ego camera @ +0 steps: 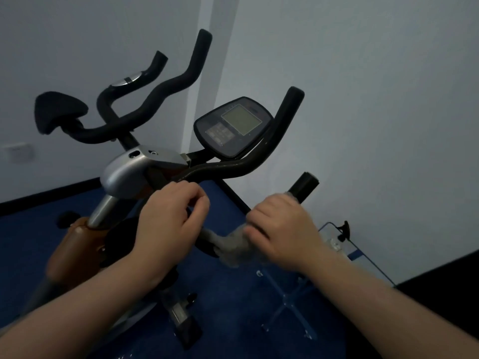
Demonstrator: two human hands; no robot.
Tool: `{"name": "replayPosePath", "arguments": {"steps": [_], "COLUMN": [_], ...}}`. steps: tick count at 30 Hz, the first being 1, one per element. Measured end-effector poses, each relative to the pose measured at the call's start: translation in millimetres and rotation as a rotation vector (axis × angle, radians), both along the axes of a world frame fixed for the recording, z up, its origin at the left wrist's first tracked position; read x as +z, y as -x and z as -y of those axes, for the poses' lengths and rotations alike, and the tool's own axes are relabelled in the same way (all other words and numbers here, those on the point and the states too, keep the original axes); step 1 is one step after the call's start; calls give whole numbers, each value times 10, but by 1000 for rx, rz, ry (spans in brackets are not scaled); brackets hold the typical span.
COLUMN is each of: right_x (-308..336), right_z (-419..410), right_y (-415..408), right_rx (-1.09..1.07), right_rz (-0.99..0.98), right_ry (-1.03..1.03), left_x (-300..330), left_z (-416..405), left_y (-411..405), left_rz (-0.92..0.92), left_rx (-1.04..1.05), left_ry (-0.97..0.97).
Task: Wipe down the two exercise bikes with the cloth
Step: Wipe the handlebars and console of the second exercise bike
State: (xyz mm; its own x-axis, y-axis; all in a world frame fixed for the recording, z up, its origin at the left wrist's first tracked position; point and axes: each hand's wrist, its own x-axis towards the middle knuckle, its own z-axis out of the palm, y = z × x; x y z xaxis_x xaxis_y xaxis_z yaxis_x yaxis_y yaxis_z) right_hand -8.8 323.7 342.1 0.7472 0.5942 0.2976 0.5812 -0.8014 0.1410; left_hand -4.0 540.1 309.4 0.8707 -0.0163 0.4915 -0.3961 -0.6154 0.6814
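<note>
The near exercise bike [124, 172] has a silver and orange frame, black foam handlebars and a console [233, 126] with a grey screen. My right hand [282, 229] is closed around its right handlebar grip [303, 186] with a grey cloth [230, 244] wrapped under the palm; the cloth trails left along the bar. My left hand [171, 216] curls around the bar near the stem, fingers bent. A second bike's black handlebars [160, 97] and a black saddle [58, 111] stand behind at the left.
Blue carpet [233, 307] covers the floor, edged by a dark skirting along pale walls. A clear glass-topped stand [344, 244] with crossed legs sits at the right by the wall. A pedal and bike base [181, 320] lie below my arms.
</note>
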Motion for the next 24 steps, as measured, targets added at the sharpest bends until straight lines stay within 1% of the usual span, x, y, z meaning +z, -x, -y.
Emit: {"name": "replayPosePath", "arguments": {"steps": [2, 3, 4, 6, 7, 8, 10, 11, 13, 15, 17, 18, 19, 20, 21, 23, 24], "right_x": [102, 139, 127, -8, -122, -256, -417, -398, -270, -121, -93, -125, -174, -243, -302, -390, -394], "right_z": [122, 177, 189, -12, -186, -369, -617, -625, -437, -165, -132, -237, -401, -600, -785, -1053, -1121], "right_y": [-164, -220, -222, -85, -12, 55, 135, 114, 63, 74, 139, 163, 184, 183, 149, 19, -48], "right_rx": [26, 33, 1, -173, -221, -227, -148, -113, -34, 26, -37, -92, -130, -161, -196, -234, -248], "right_rz": [109, 157, 185, 185, 166, 158, 133, 121, 123, 70, 16, -5, -11, -5, -55, -154, -144], "right_ry": [124, 149, 127, -61, -140, -156, -71, -29, 65, 196, 209, 184, 176, 222, 279, 242, 226], "left_x": [4, 8, 14, 17, 16, 13, 8, 4, 0, 25, 62, 61, 47, 23, 2, -53, -85], "left_z": [7, 5, 2, 2, 3, 3, 5, 5, 8, 14, -13, -51, -113, -193, -278, -410, -442], "left_y": [3, 9, 12, 8, 5, 2, -5, -4, 7, 22, 38, 37, 32, 25, 20, 19, 28], "left_rz": [-9, -14, -17, -16, -13, -9, 2, 2, 3, -4, -6, 13, 40, 55, 49, 32, 28], "left_rx": [-8, -7, -3, 5, 9, 13, 18, 17, 13, -3, -44, -42, -15, 26, 76, 167, 207], "left_ry": [-22, -25, -23, -18, -21, -25, -27, -27, -28, -15, -37, -106, -196, -263, -291, -299, -306]}}
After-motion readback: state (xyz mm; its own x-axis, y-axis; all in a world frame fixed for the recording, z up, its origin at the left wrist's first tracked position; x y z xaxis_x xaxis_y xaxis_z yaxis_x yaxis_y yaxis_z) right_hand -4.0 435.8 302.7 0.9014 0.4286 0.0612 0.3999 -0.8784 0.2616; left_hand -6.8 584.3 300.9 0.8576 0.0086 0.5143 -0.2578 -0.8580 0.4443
